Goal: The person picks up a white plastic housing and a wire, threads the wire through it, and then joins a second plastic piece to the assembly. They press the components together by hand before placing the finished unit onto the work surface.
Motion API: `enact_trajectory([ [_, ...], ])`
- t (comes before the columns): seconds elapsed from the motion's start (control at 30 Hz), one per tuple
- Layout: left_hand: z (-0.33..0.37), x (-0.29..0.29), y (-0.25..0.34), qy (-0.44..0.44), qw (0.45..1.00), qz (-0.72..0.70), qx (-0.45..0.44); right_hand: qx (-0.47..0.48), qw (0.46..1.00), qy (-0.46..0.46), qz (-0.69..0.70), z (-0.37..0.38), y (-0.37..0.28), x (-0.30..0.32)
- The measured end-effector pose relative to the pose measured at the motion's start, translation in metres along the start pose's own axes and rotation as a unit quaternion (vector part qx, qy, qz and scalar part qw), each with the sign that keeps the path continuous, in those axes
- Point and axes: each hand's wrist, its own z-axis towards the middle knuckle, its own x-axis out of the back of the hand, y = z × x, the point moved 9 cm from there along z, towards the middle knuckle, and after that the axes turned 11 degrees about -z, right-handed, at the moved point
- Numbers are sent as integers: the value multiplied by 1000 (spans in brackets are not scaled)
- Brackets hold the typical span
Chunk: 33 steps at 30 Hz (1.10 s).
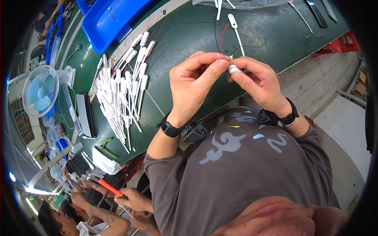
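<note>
Pinching: right fingers (252,65), white piece (234,69) | left fingers (215,70), wires (221,40) | table edge (301,57) near

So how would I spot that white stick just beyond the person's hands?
Over the dark green table, find the person's left hand and right hand. Just beyond them is a slim white stick, wide end outward. Unlike the heap of white sticks to the left, it sits apart, a dark oval showing on that end.

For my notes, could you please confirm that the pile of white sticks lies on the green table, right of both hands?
Not the right side: the head view shows the pile of white sticks on the green table, to the left of the left hand and the right hand.
</note>
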Motion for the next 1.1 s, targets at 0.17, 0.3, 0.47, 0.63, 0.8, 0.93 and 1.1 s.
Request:
enact_trajectory([
  [0.17, 0, -1, 3, -3, 1000, 21, -18, 0, 1000, 5, 18, 0, -1, 0],
  [0.3, 1, 0, 2, -7, 999, 24, -30, 12, 1000, 17, 21, 0, 0, 0],
  [0.47, 1, -4, -3, -13, 1000, -24, -11, -3, 1000, 20, 23, 0, -2, 2],
  [0.63, 0, -5, -9, -11, 999, -33, 7, 7, 998, 41, 44, 0, 1, 2],
  [0.8, -1, -5, -7, -10, 1000, -3, 0, -23, 998, 28, 60, -1, 5, 2],
  [0.93, 0, -4, -8, -16, 1000, 4, -2, -5, 999, 32, 43, -1, 2, 3],
  [1.1, 2, -2, -8, -29, 999, 11, -9, -9, 998, 13, 64, -2, 3, 1],
])
